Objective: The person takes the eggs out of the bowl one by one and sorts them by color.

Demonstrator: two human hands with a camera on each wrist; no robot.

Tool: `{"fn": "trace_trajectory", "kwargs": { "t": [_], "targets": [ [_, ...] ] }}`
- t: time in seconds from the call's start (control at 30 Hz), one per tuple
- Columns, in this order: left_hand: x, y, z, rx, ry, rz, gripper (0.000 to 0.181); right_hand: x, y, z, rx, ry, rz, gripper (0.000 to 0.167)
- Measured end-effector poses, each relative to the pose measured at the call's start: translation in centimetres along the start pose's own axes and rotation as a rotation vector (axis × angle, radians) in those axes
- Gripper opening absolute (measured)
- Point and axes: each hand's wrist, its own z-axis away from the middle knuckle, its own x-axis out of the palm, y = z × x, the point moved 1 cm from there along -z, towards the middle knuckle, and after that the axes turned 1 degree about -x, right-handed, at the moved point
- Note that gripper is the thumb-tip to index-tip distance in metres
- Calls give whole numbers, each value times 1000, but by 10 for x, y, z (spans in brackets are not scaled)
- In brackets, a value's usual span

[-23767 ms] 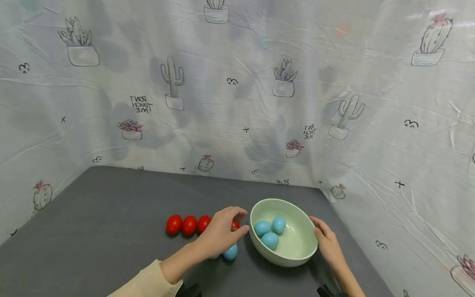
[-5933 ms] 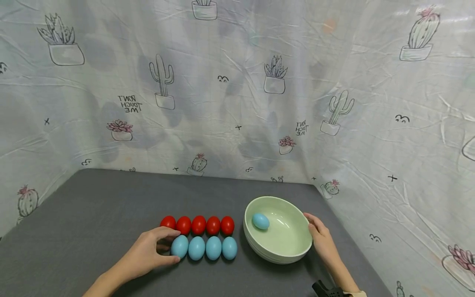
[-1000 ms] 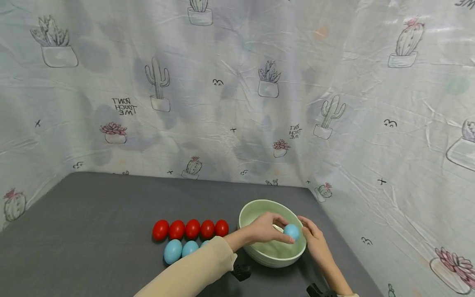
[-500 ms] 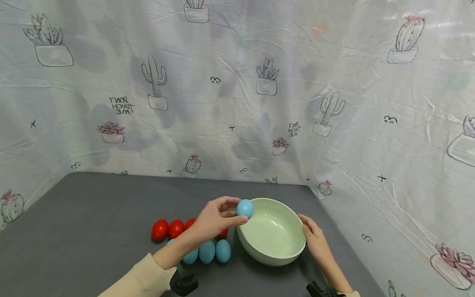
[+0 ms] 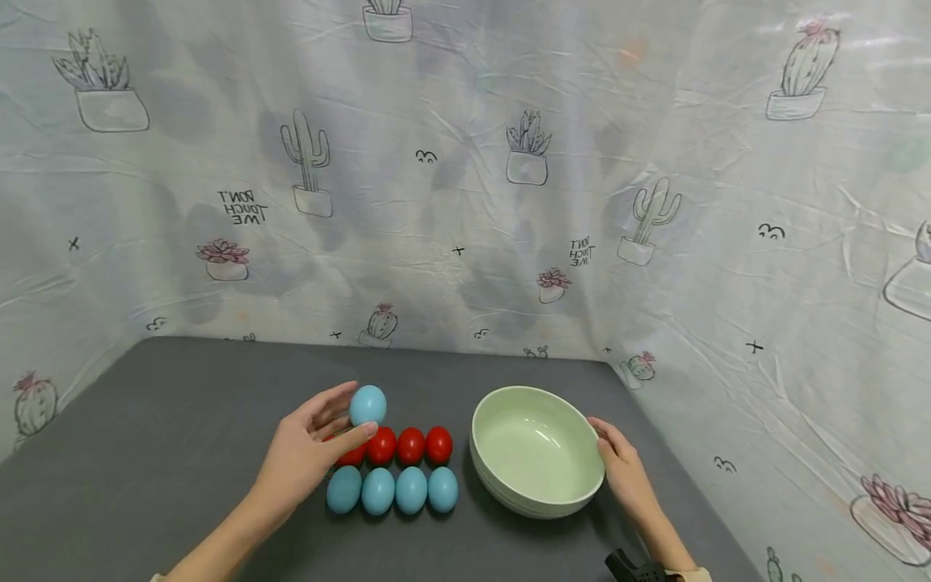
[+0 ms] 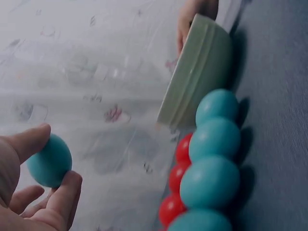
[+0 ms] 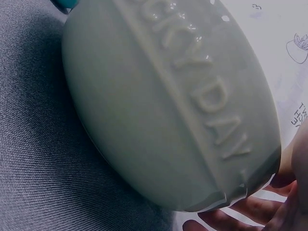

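Observation:
My left hand (image 5: 301,449) pinches a blue egg (image 5: 368,404) between thumb and fingers, raised above the left end of a row of red eggs (image 5: 381,447). That hand partly hides the leftmost red ones. In front of them, several blue eggs (image 5: 378,491) lie side by side in a second row. To the right stands a pale green bowl (image 5: 541,457), tilted toward the head camera, with no egg visible inside. My right hand (image 5: 627,469) holds the bowl's right side. The right wrist view shows its fingers (image 7: 255,207) curving around the outer wall with raised lettering.
A dark grey cloth (image 5: 218,396) covers the table. Behind and to the right hangs a pale curtain (image 5: 436,202) printed with cacti. A black wrist strap (image 5: 640,568) sits on the right wrist.
Earlier the bowl held blue eggs, and the blue row on the table grew. In the last second my left hand lifted an egg from the bowl and carried it left. The right hand stayed.

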Motion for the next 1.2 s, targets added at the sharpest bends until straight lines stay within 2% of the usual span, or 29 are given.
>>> {"fn": "trace_trajectory", "kwargs": {
  "t": [0.1, 0.33, 0.43, 0.53, 0.67, 0.83, 1.2],
  "targets": [
    [-15, -6, 6, -11, 52, -66, 69, 0, -1, -1, 1, 1, 3, 37],
    [-40, -23, 21, -119, 116, -207, 75, -1, -5, 0, 12, -9, -9, 38],
    [-49, -28, 25, -134, 124, -246, 76, -1, -6, 0, -5, -12, -14, 38],
    [-57, -34, 30, -143, 102, -253, 75, -2, -5, 1, -18, -15, -13, 37],
    [-61, -42, 36, -173, 63, -247, 72, -3, -3, 3, -27, -19, -4, 37],
    [-63, -48, 36, -190, 29, -254, 71, -4, -4, 1, -14, -25, 11, 38],
    [-63, -56, 37, -233, 6, -279, 73, -2, -2, 1, 0, -33, 4, 39]
  ]
}}
